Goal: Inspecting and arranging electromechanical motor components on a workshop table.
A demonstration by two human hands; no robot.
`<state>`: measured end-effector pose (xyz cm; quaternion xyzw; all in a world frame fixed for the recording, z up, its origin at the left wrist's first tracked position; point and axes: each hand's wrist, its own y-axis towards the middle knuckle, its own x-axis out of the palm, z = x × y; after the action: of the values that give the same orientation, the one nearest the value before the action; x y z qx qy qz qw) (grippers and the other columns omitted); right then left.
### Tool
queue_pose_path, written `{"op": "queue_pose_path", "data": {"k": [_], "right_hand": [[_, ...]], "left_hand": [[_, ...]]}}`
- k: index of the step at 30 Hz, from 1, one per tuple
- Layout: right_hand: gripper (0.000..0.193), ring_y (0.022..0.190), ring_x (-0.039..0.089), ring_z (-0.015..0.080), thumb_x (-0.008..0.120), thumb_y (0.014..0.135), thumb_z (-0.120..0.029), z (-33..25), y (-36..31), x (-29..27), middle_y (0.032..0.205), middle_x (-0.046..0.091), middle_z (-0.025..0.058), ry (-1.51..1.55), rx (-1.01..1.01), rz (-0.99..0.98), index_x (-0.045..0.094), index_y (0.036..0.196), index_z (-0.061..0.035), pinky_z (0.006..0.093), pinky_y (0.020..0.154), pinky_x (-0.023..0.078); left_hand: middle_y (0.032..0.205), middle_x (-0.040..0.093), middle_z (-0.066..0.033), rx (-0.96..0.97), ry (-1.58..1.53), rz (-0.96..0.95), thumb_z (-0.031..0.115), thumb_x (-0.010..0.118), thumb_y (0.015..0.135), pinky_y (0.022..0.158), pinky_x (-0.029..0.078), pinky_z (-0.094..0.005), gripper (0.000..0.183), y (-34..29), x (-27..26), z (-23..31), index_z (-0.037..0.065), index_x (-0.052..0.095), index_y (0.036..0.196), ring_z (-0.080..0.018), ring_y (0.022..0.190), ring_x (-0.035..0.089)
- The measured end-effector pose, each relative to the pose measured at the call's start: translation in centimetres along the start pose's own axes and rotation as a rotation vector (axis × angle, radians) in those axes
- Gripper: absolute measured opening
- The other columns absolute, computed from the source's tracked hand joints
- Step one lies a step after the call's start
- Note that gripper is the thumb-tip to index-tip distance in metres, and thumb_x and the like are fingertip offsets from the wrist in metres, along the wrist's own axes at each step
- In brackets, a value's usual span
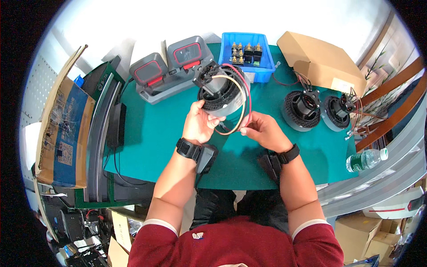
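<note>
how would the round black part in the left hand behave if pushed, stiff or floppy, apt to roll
The round black part looks stiff, given its solid, drum-like body. Its circular outline suggests it could roll if stood on edge. The attached red wire bows in a loose curve, so it would probably flex.

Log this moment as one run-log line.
Left hand: holds round unit | Right hand: pinches its wires | Table: two similar units, blue bin

Left of the left hand (199,124), a dark case (98,84) is showing white lettering (103,80), a carton (66,129) a square code (66,152); right of the right hand (266,132), a bottle (368,160) is bearing a green label (354,163), a box (320,58) a white one (343,85).
</note>
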<state>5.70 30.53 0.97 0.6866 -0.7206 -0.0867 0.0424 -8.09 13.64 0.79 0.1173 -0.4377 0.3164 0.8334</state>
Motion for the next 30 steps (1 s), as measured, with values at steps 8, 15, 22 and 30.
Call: {"op": "queue_pose_path", "data": {"k": [8,15,22,30], "right_hand": [[0.012,0.067,0.059,0.0099,0.054,0.088,-0.009,-1.1,0.3,-1.2,0.079,0.063,0.0062,0.140,0.121,-0.029,0.055,0.097,-0.0017,0.0220,0.060,0.047],[0.019,0.062,0.059,0.0091,0.053,0.090,-0.017,-1.4,0.2,-1.9,0.077,0.062,0.0044,0.395,0.155,-0.060,0.057,0.102,-0.0037,0.0219,0.056,0.047],[0.019,0.063,0.058,0.0089,0.055,0.089,-0.015,-1.2,-0.2,-2.3,0.078,0.062,0.0047,0.398,0.141,-0.113,0.056,0.102,-0.0033,0.0223,0.059,0.047],[0.022,0.073,0.059,0.0108,0.058,0.086,-0.015,-1.1,0.2,-1.7,0.084,0.064,0.0066,0.286,0.105,-0.091,0.054,0.105,-0.0042,0.0237,0.065,0.047]], "left_hand": [[0.093,0.063,-0.0176,-0.007,-0.084,0.032,0.032,0.040,0.088,0.052,0.055,-0.0259,0.042,0.6,-1.3,1.4,-0.002,0.048,0.111,-0.0282,0.067,0.064],[0.096,0.062,-0.0183,0.075,-0.016,0.110,0.032,0.039,0.088,0.052,0.054,-0.0258,0.043,1.0,-2.4,2.2,-0.004,0.048,0.111,-0.0290,0.071,0.064],[0.093,0.063,-0.0191,0.126,0.049,0.138,0.030,0.040,0.089,0.052,0.052,-0.0262,0.040,1.0,-2.1,1.6,-0.004,0.049,0.107,-0.0285,0.069,0.064],[0.091,0.063,-0.0179,0.134,0.067,0.086,0.031,0.043,0.088,0.053,0.054,-0.0262,0.041,0.9,-2.1,1.5,-0.004,0.049,0.108,-0.0273,0.068,0.065]]}}
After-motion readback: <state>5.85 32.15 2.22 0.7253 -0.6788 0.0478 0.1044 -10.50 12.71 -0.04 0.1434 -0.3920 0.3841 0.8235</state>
